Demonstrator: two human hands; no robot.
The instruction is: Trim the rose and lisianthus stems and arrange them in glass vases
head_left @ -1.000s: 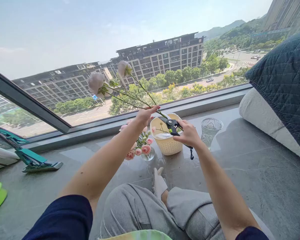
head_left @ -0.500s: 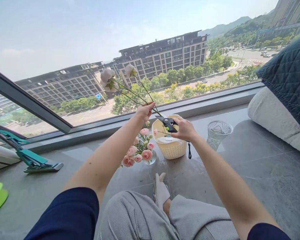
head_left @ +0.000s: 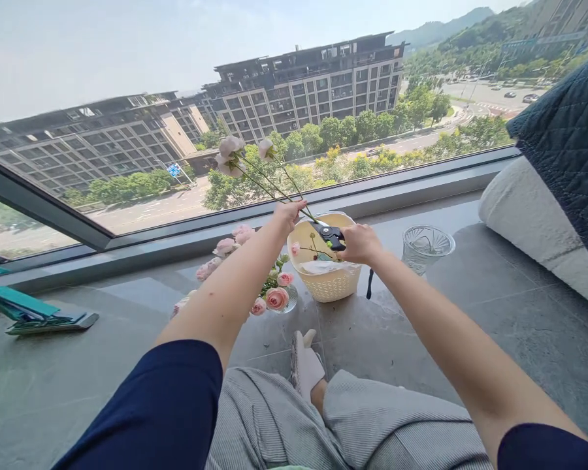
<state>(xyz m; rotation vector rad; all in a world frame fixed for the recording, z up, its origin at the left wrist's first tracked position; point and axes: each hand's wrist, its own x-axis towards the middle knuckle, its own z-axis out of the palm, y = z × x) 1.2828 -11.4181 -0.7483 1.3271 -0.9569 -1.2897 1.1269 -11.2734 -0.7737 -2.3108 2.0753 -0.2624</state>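
My left hand (head_left: 291, 214) is closed around the stems of a few pale roses (head_left: 231, 156), whose blooms lean up and to the left against the window. In my right hand (head_left: 360, 244) are black pruning shears (head_left: 330, 234), their blades at the lower end of the stems. Both hands are above a cream basket (head_left: 330, 287), which contains a pink bloom, green cuttings and white plastic. Behind my left forearm, pink roses (head_left: 277, 298) stand in a clear glass vase (head_left: 289, 302), partly hidden.
To the right of the basket a clear glass vase (head_left: 427, 249) stands on the grey tile floor. A teal mop (head_left: 44, 313) lies at left. A white roll-shaped thing under a dark quilted cover (head_left: 568, 143) is at right. The window sill (head_left: 396, 186) runs behind.
My view has turned slightly. The roses have come down and a little to the right, and the shears' blades look closer together at the stem ends. Both hands keep their hold.
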